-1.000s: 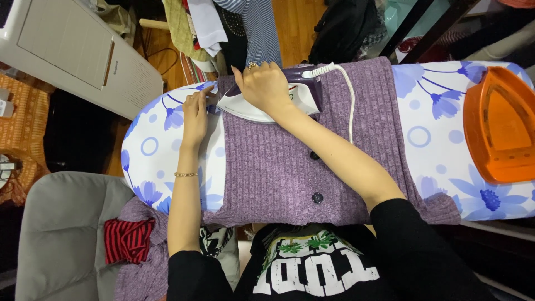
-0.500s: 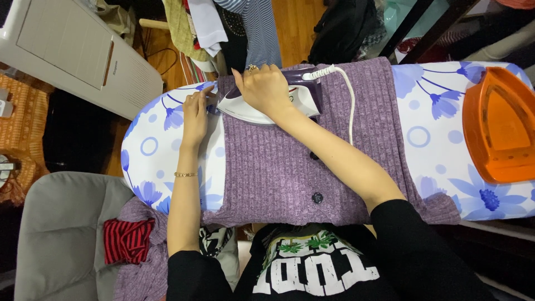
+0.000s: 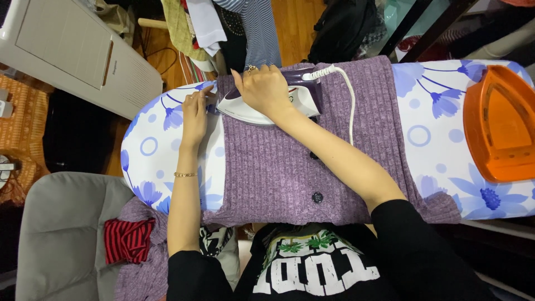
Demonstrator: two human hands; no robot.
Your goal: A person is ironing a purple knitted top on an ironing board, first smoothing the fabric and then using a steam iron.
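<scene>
A purple ribbed knit garment (image 3: pixel 278 167) with dark buttons lies flat across a white ironing board (image 3: pixel 150 150) printed with blue flowers. My right hand (image 3: pixel 264 88) grips the handle of a white and purple iron (image 3: pixel 301 97) resting on the garment's far left part. Its white cord (image 3: pixel 348 95) loops over the fabric to the right. My left hand (image 3: pixel 195 114) pinches the garment's left edge beside the iron's tip, fingers closed on the fabric.
An orange iron rest (image 3: pixel 499 125) sits at the board's right end. A grey chair (image 3: pixel 61 234) with red striped cloth (image 3: pixel 128 239) stands at the lower left. A white appliance (image 3: pixel 72 50) and hanging clothes (image 3: pixel 234 28) are beyond the board.
</scene>
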